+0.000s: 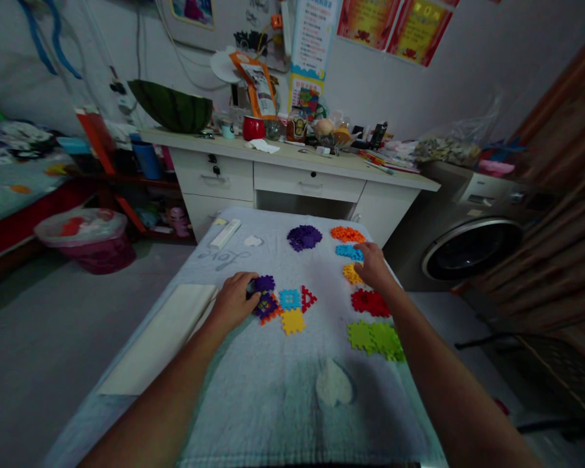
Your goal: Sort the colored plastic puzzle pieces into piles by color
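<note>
Blocks of blue colour (347, 252), beyond and right of the yellow square (293, 322), are by the right hand (374, 266). Left of the square, the left hand (233, 301) curls at purple blocks (267, 305), perhaps steadying them. How firmly either grips, I cannot tell.

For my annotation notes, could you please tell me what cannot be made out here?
Head view: whatever lies beneath the left hand, covered by it.
Head view: part of the blue pieces, behind the right hand.
Head view: tops of the red posters, cut by the upper edge.
</note>
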A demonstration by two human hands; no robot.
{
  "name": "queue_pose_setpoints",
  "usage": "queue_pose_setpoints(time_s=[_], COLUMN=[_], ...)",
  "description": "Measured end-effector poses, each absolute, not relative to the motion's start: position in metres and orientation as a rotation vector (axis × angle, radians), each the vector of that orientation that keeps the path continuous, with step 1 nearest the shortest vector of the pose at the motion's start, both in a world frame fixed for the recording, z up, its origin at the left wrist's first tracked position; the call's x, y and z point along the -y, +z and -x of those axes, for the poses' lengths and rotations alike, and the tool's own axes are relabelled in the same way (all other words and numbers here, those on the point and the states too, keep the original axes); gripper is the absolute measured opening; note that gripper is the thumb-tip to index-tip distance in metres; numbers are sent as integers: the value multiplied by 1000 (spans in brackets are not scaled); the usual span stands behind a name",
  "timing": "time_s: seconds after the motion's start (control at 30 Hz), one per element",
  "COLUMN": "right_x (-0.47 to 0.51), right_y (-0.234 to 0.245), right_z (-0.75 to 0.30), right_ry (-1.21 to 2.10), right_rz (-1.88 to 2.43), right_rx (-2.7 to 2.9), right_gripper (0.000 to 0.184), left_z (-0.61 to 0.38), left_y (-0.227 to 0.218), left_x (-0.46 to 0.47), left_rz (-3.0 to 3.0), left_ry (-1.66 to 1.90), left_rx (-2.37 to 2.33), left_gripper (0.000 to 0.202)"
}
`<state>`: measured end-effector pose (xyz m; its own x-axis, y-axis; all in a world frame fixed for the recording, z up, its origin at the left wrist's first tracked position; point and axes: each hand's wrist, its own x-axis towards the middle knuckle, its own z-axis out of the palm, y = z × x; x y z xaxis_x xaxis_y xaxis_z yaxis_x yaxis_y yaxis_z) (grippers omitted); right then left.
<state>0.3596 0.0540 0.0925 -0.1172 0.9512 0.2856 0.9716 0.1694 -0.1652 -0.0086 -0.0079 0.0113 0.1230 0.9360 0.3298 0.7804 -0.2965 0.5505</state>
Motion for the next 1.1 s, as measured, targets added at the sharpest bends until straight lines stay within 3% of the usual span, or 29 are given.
queue_pose_setpoints(time_s=[0.17,0.3,0.77,1.1], right_x=[-22,1,4,-34], right_y=[87,66,31,75], right_z=[-281,-233,-218,-262], right_ry=[294,477,285,150], right_rz=[1489,1348,1426,1545], right_rx=[2366,2528,2341,2129], right_gripper=[40,45,53,40], left_z=[7,8,4,2], left_y=[16,19,22,14], left_x=[10,11,14,11], left_rz=[-2142,-2127,-2100,-2116], left_ry=[960,901,879,913], left_rx=[-1654,-1694,-1681,-1612], left_gripper=[42,48,41,40])
